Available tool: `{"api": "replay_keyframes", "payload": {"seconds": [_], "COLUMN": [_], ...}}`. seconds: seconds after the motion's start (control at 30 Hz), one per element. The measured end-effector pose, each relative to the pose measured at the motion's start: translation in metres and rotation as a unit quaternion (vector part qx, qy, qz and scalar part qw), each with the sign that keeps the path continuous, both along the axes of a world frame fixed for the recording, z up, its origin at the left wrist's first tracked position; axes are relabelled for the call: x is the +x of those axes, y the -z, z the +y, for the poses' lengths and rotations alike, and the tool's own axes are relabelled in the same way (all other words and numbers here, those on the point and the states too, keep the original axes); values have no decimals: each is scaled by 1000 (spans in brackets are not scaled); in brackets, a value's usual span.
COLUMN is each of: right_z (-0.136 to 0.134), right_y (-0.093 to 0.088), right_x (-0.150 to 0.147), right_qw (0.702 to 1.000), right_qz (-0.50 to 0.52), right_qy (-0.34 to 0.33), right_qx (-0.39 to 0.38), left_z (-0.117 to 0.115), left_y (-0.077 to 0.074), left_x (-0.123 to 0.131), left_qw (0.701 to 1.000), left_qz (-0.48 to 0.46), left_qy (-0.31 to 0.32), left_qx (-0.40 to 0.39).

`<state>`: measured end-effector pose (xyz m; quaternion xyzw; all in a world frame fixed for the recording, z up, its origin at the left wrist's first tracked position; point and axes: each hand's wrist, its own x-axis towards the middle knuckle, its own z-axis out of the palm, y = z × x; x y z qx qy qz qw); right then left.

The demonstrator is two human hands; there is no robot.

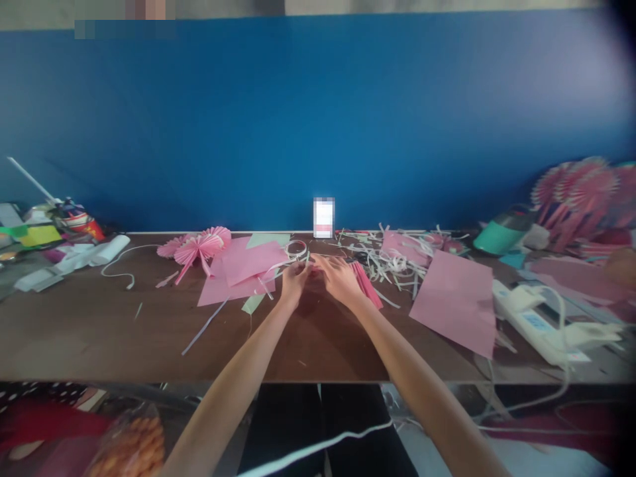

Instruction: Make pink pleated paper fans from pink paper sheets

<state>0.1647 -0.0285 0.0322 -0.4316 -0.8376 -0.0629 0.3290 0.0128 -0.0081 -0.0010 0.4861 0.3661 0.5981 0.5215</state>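
Fingers drawn in narrow on left hand (pixel 294 278) and right hand (pixel 338 277), tips almost meeting over the brown table (pixel 99 331); anything pinched between too small to tell. Both forearms stretched straight forward, converging. Against the right hand's outer edge, pleated pink paper (pixel 368 286). Just beyond, a white strip loop (pixel 297 250); leftward, pink sheets (pixel 248 265); rightward, a larger pink sheet (pixel 457 301).

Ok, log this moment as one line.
left hand, right hand: fingertips meeting, hold unclear; pleated pink paper: beside right hand; pink fan: left, on table
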Motion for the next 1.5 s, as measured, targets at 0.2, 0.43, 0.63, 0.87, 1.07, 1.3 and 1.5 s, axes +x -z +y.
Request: {"api": "replay_keyframes", "payload": {"seconds": [0.2,0.43,0.63,0.87,1.07,1.3,1.5], "right_z": [2,4,4,5,5,4,4], "right_y": [6,10,11,11,11,8,11], "right_x": [-4,-6,-5,-3,-3,-3,-4], "right_qw": [995,988,986,992,992,992,990], "right_qz": [99,152,159,113,111,111,131], "right_qy": [-11,-33,-52,-52,-54,-55,-56], "right_qx": [0,-10,-12,-7,-12,-27,-25], "left_z": [-1,-4,-4,-3,-3,-2,-4], "left_y": [-1,-4,-4,-2,1,3,0], "left_x": [1,1,2,3,3,3,3], "left_qw": [998,994,994,996,997,998,997], "left_qz": [-26,-46,-44,-26,-14,5,-9], "left_qy": [52,81,82,84,71,62,73], "left_qx": [-32,-54,-52,-31,-16,-15,-25]}}
